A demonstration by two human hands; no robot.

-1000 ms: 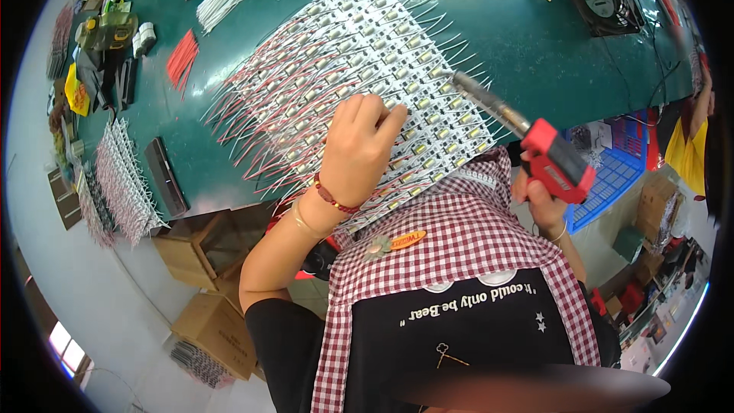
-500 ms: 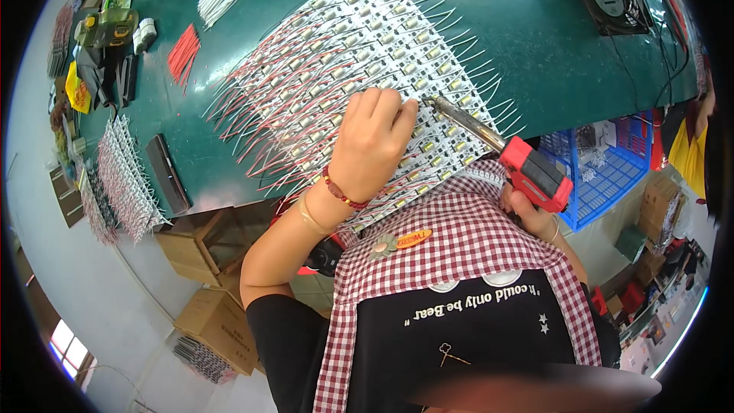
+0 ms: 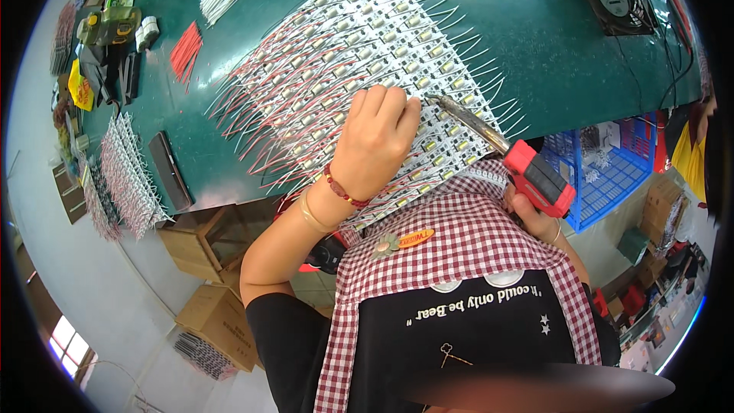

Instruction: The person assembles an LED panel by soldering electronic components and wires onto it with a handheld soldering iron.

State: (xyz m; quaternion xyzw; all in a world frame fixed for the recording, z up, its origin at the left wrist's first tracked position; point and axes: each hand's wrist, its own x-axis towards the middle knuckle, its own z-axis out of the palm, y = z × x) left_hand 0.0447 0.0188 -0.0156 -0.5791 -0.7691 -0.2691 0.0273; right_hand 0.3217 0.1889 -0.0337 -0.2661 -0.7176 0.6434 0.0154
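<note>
A green table (image 3: 550, 61) stretches beyond the left hand (image 3: 378, 130), bent over circuit boards (image 3: 386, 19), its hold unclear; the right hand (image 3: 531, 218) grasps a red soldering gun (image 3: 541, 177), blue basket (image 3: 609, 193) alongside.

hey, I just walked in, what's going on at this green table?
The person's right hand grips a red soldering gun, its tip over a white panel fringed with wires, close to the left hand. That hand is on the panel, fingers curled down; whether they pinch anything is hidden. The panel lies mostly on the table.
</note>
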